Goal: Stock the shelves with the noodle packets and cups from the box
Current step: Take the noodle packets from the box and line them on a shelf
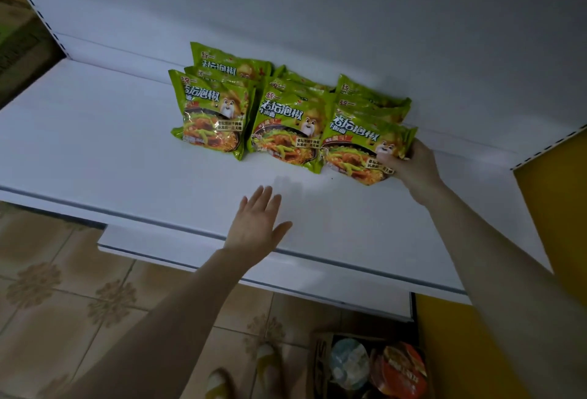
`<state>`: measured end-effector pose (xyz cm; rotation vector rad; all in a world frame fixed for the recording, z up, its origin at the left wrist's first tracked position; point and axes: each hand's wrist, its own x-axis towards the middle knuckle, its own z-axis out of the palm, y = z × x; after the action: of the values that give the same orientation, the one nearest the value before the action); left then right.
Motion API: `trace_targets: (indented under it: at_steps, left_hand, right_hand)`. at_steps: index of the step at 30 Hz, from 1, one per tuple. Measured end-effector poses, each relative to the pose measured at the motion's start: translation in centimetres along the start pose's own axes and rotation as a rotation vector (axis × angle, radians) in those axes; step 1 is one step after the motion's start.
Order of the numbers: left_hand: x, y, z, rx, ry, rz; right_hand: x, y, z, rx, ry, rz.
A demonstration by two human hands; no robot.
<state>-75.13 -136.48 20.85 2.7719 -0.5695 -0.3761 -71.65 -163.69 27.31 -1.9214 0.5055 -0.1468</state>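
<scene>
Several green noodle packets stand in three rows on the white shelf (pixel 95 157). My right hand (pixel 409 166) grips the lower right corner of the front packet of the right row (pixel 359 147), fingers behind it and thumb on its face. The middle row's front packet (pixel 286 131) and the left row's front packet (pixel 209 119) lean back against those behind. My left hand (pixel 257 223) hovers flat with fingers spread over the shelf's front part, holding nothing. On the floor below, the cardboard box (pixel 320 363) holds noodle cups, one red-lidded (pixel 400 370) and one pale (pixel 347 363).
A lower white shelf (pixel 190 252) juts out beneath the upper one. Yellow side panels (pixel 552 208) stand at the right. Patterned floor tiles (pixel 63 287) lie below, with my feet in slippers (pixel 266 363) next to the box.
</scene>
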Motion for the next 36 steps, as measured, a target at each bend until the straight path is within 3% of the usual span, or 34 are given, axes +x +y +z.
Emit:
trace_targets:
  at_steps: [13,23,30,36]
  left_hand:
    - [1.7,-1.0,7.0,0.12,-0.002,0.008]
    - [1.6,-1.1,7.0,0.133,0.023,0.014]
    - [1.6,-1.1,7.1,0.161,0.026,0.017]
    - [1.4,-0.4,5.5,0.148,-0.066,0.007]
  right_hand:
    - [5.4,4.5,1.1,-0.123,0.059,0.034]
    - [7.4,4.9,2.8,-0.383,0.151,-0.063]
    - [7.6,5.4,3.1,-0.343,0.174,0.06]
    - [5.2,4.4,2.2,-0.475,0.201,0.089]
